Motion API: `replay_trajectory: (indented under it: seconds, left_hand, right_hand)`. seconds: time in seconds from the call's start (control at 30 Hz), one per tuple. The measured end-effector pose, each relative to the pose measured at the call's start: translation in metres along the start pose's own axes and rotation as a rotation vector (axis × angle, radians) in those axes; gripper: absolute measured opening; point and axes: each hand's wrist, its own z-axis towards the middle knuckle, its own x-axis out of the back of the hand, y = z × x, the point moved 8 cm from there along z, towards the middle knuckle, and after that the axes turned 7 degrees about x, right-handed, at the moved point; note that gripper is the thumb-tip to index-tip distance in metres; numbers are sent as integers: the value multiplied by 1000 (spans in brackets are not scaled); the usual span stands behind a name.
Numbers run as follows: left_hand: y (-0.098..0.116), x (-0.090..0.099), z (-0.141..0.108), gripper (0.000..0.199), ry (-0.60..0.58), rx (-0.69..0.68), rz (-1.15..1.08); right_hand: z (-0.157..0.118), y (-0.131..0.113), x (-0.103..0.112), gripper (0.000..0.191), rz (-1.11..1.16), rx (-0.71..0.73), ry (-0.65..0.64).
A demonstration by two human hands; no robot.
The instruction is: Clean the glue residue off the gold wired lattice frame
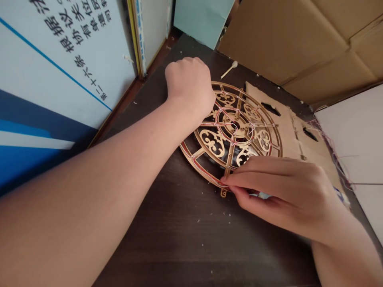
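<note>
A round gold-coloured openwork frame (213, 144) with spokes and scroll ornaments lies on the dark table. Thin red and white wires (197, 164) run along its outer ring and around its hub. My left hand (190, 85) is closed in a fist over the far left rim; its fingers face away, so what they grip is hidden. At the near rim, beside a small tab (223, 193), the thumb and fingertips of my right hand (278, 187) are pinched together on the wire in the ring. Part of the frame's right side is covered by that hand.
A flat cardboard piece (287, 119) with torn holes lies right of the frame. Behind stand a large cardboard box (299, 44) and a cotton-tipped stick (229, 69). Loose thin wires (338, 155) hang at the right. A printed board (60, 79) stands left. White scraps dot the table (167, 239).
</note>
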Motion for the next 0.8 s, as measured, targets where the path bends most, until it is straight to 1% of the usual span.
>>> replay_trajectory:
  seconds: [0.13, 0.53, 0.8]
  left_hand:
    - [1, 0, 1, 57, 10, -13, 4]
    - [0, -1, 0, 57, 4, -9, -21]
    - [2, -2, 2, 50, 11, -15, -11]
  right_hand:
    - [2, 1, 1, 18, 30, -21, 4]
    - [6, 0, 3, 18, 69, -6, -23]
    - [2, -1, 1, 19, 33, -10, -35]
